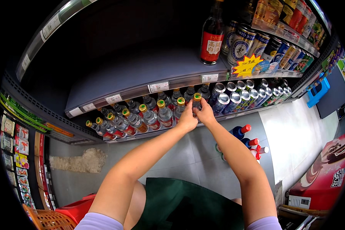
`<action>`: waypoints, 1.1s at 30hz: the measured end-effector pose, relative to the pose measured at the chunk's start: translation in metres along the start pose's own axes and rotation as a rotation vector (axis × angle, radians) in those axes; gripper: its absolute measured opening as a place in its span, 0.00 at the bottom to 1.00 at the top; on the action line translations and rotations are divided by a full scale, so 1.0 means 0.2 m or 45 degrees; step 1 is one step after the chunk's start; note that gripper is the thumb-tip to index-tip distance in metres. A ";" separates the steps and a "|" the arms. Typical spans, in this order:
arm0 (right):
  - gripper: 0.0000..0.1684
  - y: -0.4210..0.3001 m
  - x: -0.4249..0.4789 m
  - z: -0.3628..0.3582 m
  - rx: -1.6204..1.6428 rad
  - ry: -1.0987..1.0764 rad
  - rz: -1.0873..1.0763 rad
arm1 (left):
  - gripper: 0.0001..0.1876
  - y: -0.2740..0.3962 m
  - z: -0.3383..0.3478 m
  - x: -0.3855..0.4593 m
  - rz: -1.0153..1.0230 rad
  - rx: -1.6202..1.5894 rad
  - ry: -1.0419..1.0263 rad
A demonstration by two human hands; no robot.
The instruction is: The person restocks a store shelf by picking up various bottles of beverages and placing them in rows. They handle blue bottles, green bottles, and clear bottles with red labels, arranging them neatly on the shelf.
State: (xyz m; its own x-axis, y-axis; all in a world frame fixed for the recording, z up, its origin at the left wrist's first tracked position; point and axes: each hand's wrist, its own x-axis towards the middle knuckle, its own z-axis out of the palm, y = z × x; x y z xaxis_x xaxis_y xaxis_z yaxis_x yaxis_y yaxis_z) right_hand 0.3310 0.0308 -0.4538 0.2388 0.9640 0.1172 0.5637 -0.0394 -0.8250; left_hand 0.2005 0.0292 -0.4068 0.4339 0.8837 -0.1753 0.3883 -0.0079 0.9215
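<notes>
My left hand (187,119) and my right hand (206,113) are both closed around a clear glass bottle (197,104) with a gold and green cap. It stands at the right end of the front row on the bottom shelf, beside another clear bottle (179,110) of the same kind. More of these bottles (151,117), with red labels, run leftward in two rows. To the right of my right hand are tall drink cans (222,103) with silver tops. My fingers hide the lower part of the held bottle.
Above the bottles juts a dark shelf board (149,67) with a price-tag rail (187,81). A red-labelled dark bottle (212,40) stands on it. Blue bottles with red caps (241,130) stand on the floor by my right forearm. An orange basket (50,220) is at lower left.
</notes>
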 end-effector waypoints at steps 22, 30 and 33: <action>0.22 -1.02 -0.25 -0.92 -0.202 0.361 -0.781 | 0.49 0.60 -0.16 -0.29 0.955 0.081 0.336; 0.20 -1.40 0.02 -1.01 -0.094 0.498 -1.048 | 0.41 0.92 -0.40 -0.03 1.097 -0.106 0.535; 0.21 -1.39 0.10 -0.93 -0.057 0.458 -0.960 | 0.40 0.90 -0.47 0.05 1.035 -0.055 0.603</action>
State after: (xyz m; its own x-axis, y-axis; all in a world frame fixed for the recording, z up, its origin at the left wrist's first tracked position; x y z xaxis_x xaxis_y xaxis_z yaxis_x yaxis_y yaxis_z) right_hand 0.3260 0.0126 -0.1195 0.0185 0.5935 0.8046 0.7024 0.5650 -0.4330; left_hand 0.1990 0.0800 -0.2098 0.1790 0.7129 0.6781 0.0772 -0.6972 0.7127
